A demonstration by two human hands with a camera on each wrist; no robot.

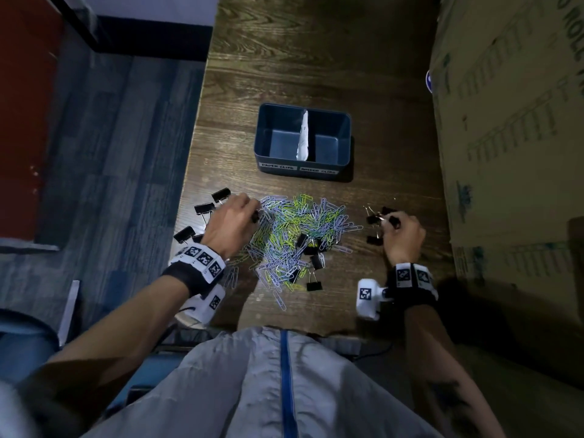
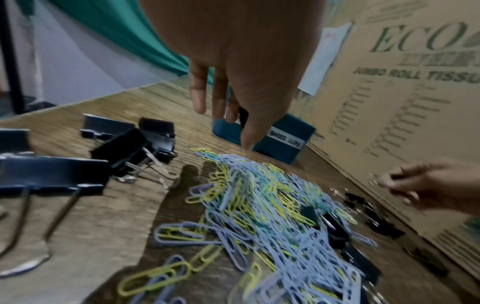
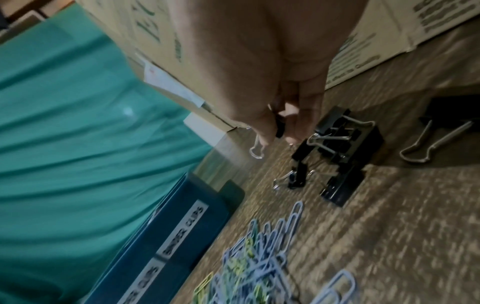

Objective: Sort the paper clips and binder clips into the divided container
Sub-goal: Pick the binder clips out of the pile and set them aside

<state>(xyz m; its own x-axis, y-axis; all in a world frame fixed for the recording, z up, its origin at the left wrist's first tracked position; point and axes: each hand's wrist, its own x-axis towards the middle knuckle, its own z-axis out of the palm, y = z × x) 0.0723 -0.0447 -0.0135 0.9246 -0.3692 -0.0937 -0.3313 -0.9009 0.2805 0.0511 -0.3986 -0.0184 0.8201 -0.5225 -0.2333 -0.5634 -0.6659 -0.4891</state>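
Note:
A blue divided container stands empty at mid-table, its front labelled for paper clips on the left and binder clips on the right. In front of it spreads a pile of blue and yellow paper clips with a few black binder clips mixed in. My left hand hovers at the pile's left edge and pinches a small black binder clip between thumb and fingers. My right hand, right of the pile, pinches another small black binder clip.
Three large binder clips lie by the table's left edge, beside my left hand. Small binder clips sit close to my right hand. A tall cardboard box walls off the right side. The floor drops away on the left.

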